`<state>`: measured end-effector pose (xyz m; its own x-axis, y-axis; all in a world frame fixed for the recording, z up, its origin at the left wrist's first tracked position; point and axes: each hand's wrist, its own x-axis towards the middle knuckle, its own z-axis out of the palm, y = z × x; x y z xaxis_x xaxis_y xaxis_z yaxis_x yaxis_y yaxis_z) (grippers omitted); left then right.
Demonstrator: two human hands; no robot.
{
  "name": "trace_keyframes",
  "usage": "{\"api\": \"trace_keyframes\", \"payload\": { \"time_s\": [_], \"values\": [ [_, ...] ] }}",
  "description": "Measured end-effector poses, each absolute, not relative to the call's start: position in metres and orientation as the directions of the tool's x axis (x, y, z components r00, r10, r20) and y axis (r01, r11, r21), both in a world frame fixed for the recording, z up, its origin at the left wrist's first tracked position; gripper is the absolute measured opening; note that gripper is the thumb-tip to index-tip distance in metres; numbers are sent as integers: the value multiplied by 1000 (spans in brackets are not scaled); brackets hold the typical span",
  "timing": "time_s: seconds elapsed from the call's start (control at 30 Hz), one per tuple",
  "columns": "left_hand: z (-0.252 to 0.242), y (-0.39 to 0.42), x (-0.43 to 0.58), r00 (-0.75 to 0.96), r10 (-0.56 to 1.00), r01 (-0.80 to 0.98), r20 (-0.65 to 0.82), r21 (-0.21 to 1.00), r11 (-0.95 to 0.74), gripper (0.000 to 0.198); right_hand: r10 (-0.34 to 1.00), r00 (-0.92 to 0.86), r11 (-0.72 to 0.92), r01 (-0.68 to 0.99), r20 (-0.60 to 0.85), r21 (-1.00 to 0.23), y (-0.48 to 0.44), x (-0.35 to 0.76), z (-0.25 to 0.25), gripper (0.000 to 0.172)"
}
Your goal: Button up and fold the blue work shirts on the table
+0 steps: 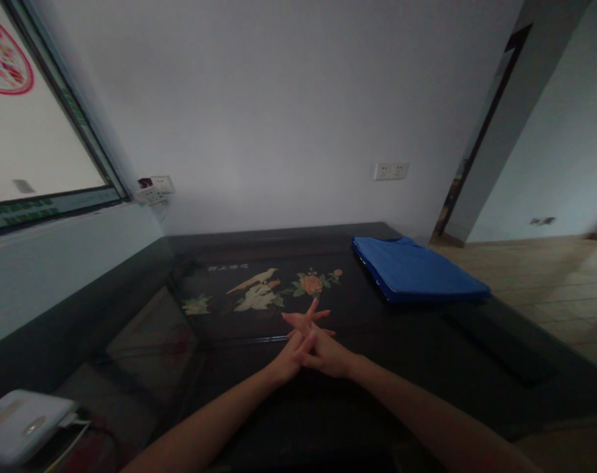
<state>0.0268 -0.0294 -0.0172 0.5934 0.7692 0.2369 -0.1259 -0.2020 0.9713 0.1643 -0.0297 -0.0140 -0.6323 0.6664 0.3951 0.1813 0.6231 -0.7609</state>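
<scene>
My left hand [287, 360] and my right hand [330, 355] meet over the middle of the dark glossy table [259, 407]. Their fingers cross between one another and stretch forward, spread apart. The thumbs lie near each other on the side closest to me. No object shows in either hand, though the overlap hides parts of some fingers. Just beyond the fingertips is a picture of a bird [259, 281] and flowers [310, 284] on the tabletop. To the right lies a flat blue fabric item [416, 266], apparently folded, apart from both hands.
A white device [25, 424] with a cable sits at the near left. Beyond the table stands a pale wall with sockets [391, 171]. A window [37, 118] is at the left, and a tiled floor [549, 282] extends past the table's right edge.
</scene>
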Motion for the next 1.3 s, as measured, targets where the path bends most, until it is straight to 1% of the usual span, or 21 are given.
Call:
{"api": "trace_keyframes", "payload": {
  "time_s": [0.07,0.13,0.2,0.27,0.3,0.37,0.4,0.43,0.5,0.57,0.6,0.67,0.7,0.77,0.9,0.97,1.07,1.17,1.23,1.3],
  "values": [
    [-15,-26,22,531,815,-129,231,973,-191,63,676,-600,632,175,427,-755,-25,171,-8,69],
    [-13,-17,14,467,854,-120,231,973,-197,62,717,-527,621,186,456,-762,-17,184,0,60],
    [-13,-5,6,423,873,-36,243,967,-252,55,786,-396,589,245,476,-770,-6,203,9,47],
    [-16,6,-1,394,879,109,269,936,-335,40,834,-213,552,367,510,-749,8,229,17,36],
    [-18,11,-4,384,880,178,280,912,-368,33,829,-129,540,439,544,-718,16,244,20,32],
    [-21,16,-7,372,882,274,290,873,-403,27,781,-3,502,598,625,-624,34,276,23,29],
    [-23,17,-7,379,880,306,287,858,-412,26,758,41,450,691,651,-567,42,293,22,29],
    [-24,17,-7,393,875,336,281,842,-421,26,741,93,358,782,664,-510,49,308,20,30],
    [-26,15,-6,437,858,390,269,803,-450,26,755,198,112,900,626,-420,60,333,9,38],
    [-25,13,-4,479,835,431,270,757,-492,26,807,285,-117,935,517,-334,65,349,-9,48],
    [-25,12,-4,494,825,444,274,737,-510,26,835,311,-191,937,454,-291,66,354,-18,51],
    [-24,11,-4,516,810,461,278,708,-536,26,871,335,-265,936,359,-232,65,359,-34,54],
    [-23,11,-4,527,804,467,275,697,-544,26,880,339,-276,935,334,-223,65,361,-40,53],
    [-22,10,-4,550,791,476,267,678,-560,26,877,367,-294,920,310,-257,65,363,-44,51],
    [-18,8,-4,588,762,488,270,633,-601,27,823,498,-359,828,271,-431,67,368,-33,49],
    [-17,6,-4,605,750,491,266,617,-615,26,778,544,-343,787,315,-512,68,367,-25,48],
    [-16,5,-5,628,739,486,245,618,-618,26,732,524,-197,775,436,-600,67,354,-14,49],
    [-20,8,-4,608,756,450,242,679,-580,26,720,392,85,769,572,-634,60,321,-5,51],
    [-25,13,-4,542,803,403,248,762,-507,25,714,240,313,731,657,-607,47,290,2,50],
    [-29,19,-4,432,874,309,224,873,-377,26,705,67,497,663,706,-559,26,255,8,45]
  ]
}}
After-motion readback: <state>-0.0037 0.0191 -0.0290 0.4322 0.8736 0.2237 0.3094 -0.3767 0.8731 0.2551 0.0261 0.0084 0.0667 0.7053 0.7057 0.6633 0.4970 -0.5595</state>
